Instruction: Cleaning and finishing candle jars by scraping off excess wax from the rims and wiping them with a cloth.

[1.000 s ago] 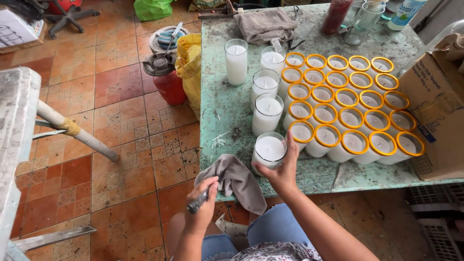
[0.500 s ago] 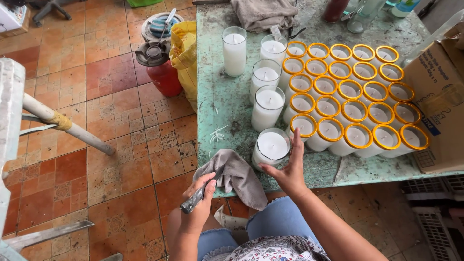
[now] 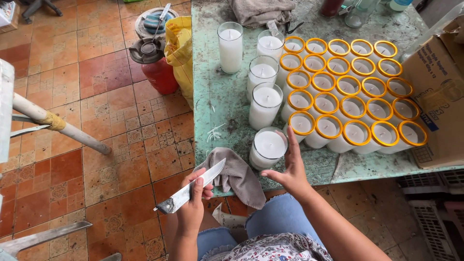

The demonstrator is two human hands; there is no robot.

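My left hand (image 3: 192,205) grips a worn knife (image 3: 189,191) just off the table's front edge, blade pointing up and right over a grey rag (image 3: 239,176) that hangs over that edge. My right hand (image 3: 291,170) cups the right side of a glass candle (image 3: 268,146) filled with white wax, thumb below it and fingers along its wall. This candle stands nearest the front edge of the green table (image 3: 215,96). Three more plain glass candles (image 3: 264,104) line up behind it.
Several rows of yellow-rimmed candles (image 3: 348,99) fill the table's right half, with a cardboard box (image 3: 437,92) beside them. A grey cloth (image 3: 261,10) lies at the back. On the tiled floor stand a red gas cylinder (image 3: 153,65), a yellow bag (image 3: 180,46) and a slanted pole (image 3: 60,126).
My left hand has drawn the knife clear of the rag and raised it, so the blade now shows. My right hand has stayed at the front candle.
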